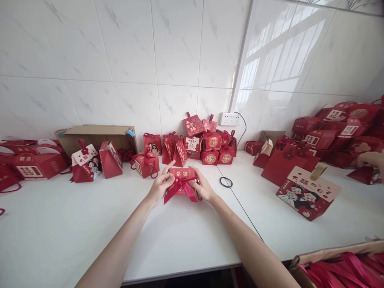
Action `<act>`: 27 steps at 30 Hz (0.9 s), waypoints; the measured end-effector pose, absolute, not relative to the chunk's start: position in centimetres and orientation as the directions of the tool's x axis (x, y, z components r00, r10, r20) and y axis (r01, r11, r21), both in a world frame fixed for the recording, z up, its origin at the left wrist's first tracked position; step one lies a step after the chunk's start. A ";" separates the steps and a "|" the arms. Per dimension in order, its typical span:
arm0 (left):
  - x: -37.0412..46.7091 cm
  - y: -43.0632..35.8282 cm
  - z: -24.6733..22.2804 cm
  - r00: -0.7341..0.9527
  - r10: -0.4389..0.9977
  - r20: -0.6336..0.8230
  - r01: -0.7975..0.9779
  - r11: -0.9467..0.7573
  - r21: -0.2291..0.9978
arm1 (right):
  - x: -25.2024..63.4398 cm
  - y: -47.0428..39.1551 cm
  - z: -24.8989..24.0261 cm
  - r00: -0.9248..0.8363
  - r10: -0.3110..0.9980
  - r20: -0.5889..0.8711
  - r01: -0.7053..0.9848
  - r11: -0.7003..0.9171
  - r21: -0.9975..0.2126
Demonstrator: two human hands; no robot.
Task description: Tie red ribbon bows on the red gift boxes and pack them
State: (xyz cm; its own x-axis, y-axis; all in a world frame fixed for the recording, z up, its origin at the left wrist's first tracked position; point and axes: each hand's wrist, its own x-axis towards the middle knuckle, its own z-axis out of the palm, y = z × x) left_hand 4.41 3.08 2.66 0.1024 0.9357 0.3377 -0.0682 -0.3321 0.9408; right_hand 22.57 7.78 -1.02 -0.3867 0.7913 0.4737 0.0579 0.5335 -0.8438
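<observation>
Between my two hands is a small red gift box (182, 173) with gold characters on top and a red ribbon bow (183, 185) across its front. My left hand (161, 185) grips the box's left side, thumb near the bow and index finger stretched up past the edge. On the opposite side my right hand (204, 184) closes round the box, its thumb by the bow's right loop. The ribbon's two tails hang down toward me. Whether the box rests on the white table (180, 232) I cannot tell. The undersides of my fingers are hidden.
Several red boxes (211, 142) stand along the tiled wall, beside a cardboard carton (96, 130). Right are a couple-printed box (309, 194), a box pile (339, 124) and another person's hand (371, 159). A black cable ring (226, 182) lies nearby; ribbons (348, 270) fill a carton lower right.
</observation>
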 end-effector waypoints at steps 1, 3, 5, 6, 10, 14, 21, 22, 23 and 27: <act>4.4 3.1 2.7 0.092 0.931 0.352 -0.092 -0.344 0.934 | 22.6 7.8 -1.0 -0.386 0.790 0.476 0.062 0.537 -0.841; 4.4 3.2 2.7 0.062 0.921 0.384 -0.068 -0.380 0.922 | 22.5 7.8 -1.1 -0.383 0.787 0.484 0.073 0.548 -0.833; 4.3 3.4 2.6 0.022 0.909 0.416 0.066 -0.417 0.907 | 22.5 7.9 -1.1 -0.382 0.786 0.485 0.080 0.552 -0.830; 4.3 3.5 2.5 0.002 0.901 0.434 0.148 -0.429 0.891 | 22.5 7.9 -1.2 -0.381 0.786 0.486 0.079 0.551 -0.831; 4.1 3.7 2.1 -0.061 0.861 0.504 0.333 -0.458 0.824 | 22.5 8.1 -1.4 -0.379 0.788 0.485 0.073 0.548 -0.834; 4.2 3.8 1.8 -0.080 0.852 0.517 0.358 -0.460 0.813 | 22.5 8.2 -1.4 -0.381 0.780 0.497 0.077 0.562 -0.824; 4.6 3.9 1.1 -0.122 0.790 0.601 0.438 -0.501 0.746 | 22.5 7.1 -0.3 -0.260 0.657 0.708 0.147 0.751 -0.644; 4.7 3.9 1.0 -0.132 0.777 0.615 0.453 -0.505 0.735 | 22.5 6.8 0.0 -0.256 0.605 0.754 0.181 0.796 -0.577; 4.8 3.9 0.8 -0.139 0.766 0.627 0.465 -0.509 0.725 | 22.5 6.5 0.3 -0.257 0.560 0.788 0.209 0.828 -0.520; 4.9 4.0 0.6 -0.145 0.744 0.652 0.487 -0.520 0.702 | 22.4 5.7 1.1 -0.234 0.512 0.827 0.239 0.854 -0.461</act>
State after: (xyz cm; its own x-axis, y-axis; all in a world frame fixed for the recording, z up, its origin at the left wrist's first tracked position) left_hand 4.93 3.96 0.63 -0.1447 0.7442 0.6521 0.4865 -0.5204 0.7018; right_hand 22.45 5.71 1.14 -0.2341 0.5117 0.8267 0.2394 0.8545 -0.4611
